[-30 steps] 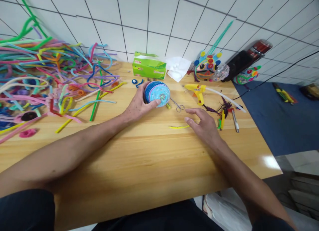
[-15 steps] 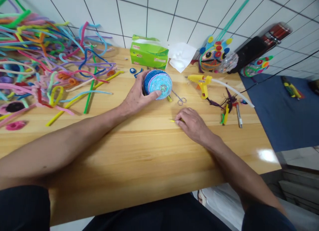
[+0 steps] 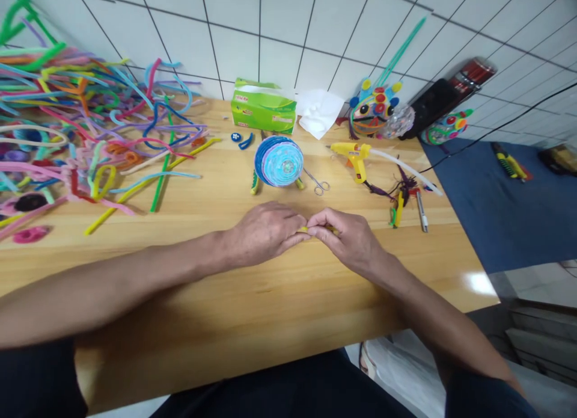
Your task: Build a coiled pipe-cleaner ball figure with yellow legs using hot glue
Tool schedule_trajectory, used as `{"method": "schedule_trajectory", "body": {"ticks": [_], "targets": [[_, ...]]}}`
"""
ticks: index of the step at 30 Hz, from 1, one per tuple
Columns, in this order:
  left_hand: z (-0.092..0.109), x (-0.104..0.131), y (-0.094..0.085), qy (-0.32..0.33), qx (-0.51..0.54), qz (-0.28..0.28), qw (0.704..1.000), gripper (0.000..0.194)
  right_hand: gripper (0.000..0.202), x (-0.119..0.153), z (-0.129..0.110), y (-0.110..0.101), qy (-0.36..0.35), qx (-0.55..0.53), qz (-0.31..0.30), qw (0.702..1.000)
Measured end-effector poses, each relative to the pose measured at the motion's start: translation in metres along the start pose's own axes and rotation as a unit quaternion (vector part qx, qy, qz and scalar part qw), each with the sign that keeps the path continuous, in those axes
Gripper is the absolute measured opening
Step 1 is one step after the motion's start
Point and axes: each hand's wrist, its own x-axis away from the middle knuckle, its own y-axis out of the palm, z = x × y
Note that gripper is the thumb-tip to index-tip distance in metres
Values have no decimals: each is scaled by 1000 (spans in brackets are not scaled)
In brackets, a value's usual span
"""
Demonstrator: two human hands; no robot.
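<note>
My left hand (image 3: 273,233) and my right hand (image 3: 345,234) meet above the front of the table. Pinched between their fingertips is a short, thin piece of yellow pipe cleaner (image 3: 305,230), mostly hidden by the fingers. Just beyond them sits a round blue, lilac and light-blue coiled piece (image 3: 280,160), which neither hand touches. Green-and-yellow handles (image 3: 255,182) stick out from under it, their tool hidden. Small scissors (image 3: 319,184) lie against its right side.
Loose pipe cleaners (image 3: 103,123) are heaped at the left. A tissue pack (image 3: 264,108) and a crumpled tissue (image 3: 319,112) stand by the tiled wall. At the right are a yellow glue gun (image 3: 356,159), a decorated animal face (image 3: 373,111), a dark bottle (image 3: 451,93) and a cutter knife (image 3: 422,212).
My left hand has let go of the blue coiled piece, which now rests on the table. It has come down and right to grip the yellow piece beside my right hand.
</note>
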Motion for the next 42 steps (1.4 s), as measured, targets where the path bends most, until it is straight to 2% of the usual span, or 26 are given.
{"method": "schedule_trajectory", "body": {"ticks": [3,6,10,15,19,23,26,29,32,35,37,39,41,42], "targets": [[-7,2,4,-18,78,1,997,50,9,-4,4,0,-25,23,7,999],[-18,1,0,-39,142,15,989,51,14,-15,18,-5,-57,67,-10,996],[-27,-2,-6,-73,146,37,986,44,26,-28,39,-13,-84,124,-13,989],[-31,-1,-14,-131,143,18,981,41,24,-32,51,-25,-63,106,13,992],[-25,-1,-21,-203,184,-14,962,45,28,-29,52,-37,-3,38,49,998],[-13,2,-25,-280,239,-20,929,48,43,-28,53,-42,59,-70,86,992],[-6,6,-21,-327,281,-7,902,52,54,-30,53,-40,83,-167,120,975],[-4,11,-13,-358,335,9,872,55,61,-31,52,-31,89,-294,147,940],[-5,16,-6,-359,371,31,856,52,72,-31,49,-14,96,-389,80,913],[-5,19,-6,-335,375,38,863,50,76,-29,43,5,109,-423,11,899],[-5,18,-10,-316,370,5,874,51,65,-27,39,13,122,-438,24,890],[-6,17,-16,-295,354,-66,885,51,57,-26,38,18,140,-443,55,884],[-9,16,-24,-272,313,-147,898,39,55,-26,39,19,156,-437,66,884],[-11,16,-28,-259,284,-185,905,27,54,-26,40,19,161,-430,62,886]]}}
